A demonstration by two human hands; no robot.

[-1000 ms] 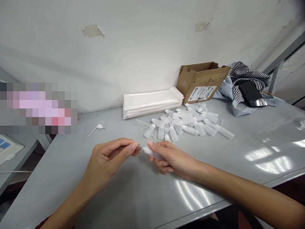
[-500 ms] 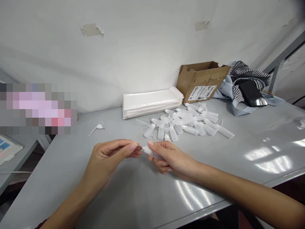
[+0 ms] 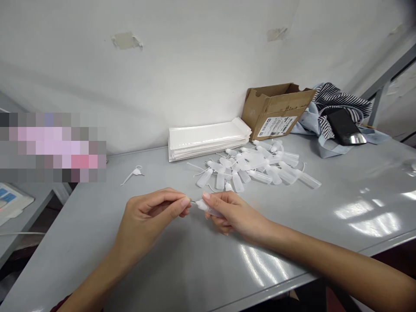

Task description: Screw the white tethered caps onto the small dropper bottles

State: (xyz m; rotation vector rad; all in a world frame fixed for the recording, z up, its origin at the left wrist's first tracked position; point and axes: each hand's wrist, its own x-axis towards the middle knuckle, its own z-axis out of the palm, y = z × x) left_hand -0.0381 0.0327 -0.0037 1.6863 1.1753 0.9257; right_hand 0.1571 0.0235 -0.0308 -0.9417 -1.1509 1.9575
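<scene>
My right hand [image 3: 235, 213] is closed around a small translucent needle-tip squeeze bottle [image 3: 203, 205]; its white nozzle points left, and most of the body is hidden by the fingers. A thin dark needle [image 3: 193, 201] runs from the nozzle to the fingertips of my left hand [image 3: 152, 212]. Thumb and forefinger pinch its far end, and whether a tiny cap is between them is hidden. Just beyond my hands lies a loose pile of similar bottles [image 3: 260, 167], some with white strap caps. A single white cap with a strap [image 3: 136, 171] rests by itself farther left.
Against the wall sits a stack of white padded envelopes [image 3: 201, 135]. To its right stands an open cardboard box [image 3: 276, 108]. Striped and light-blue cloth [image 3: 338, 97] with a black device [image 3: 344, 125] on it lies at the back right. A pixelated area covers the left side.
My left fingertips have drawn slightly left from the nozzle, and more of the needle shows between the hands. My right hand keeps its grip on the bottle.
</scene>
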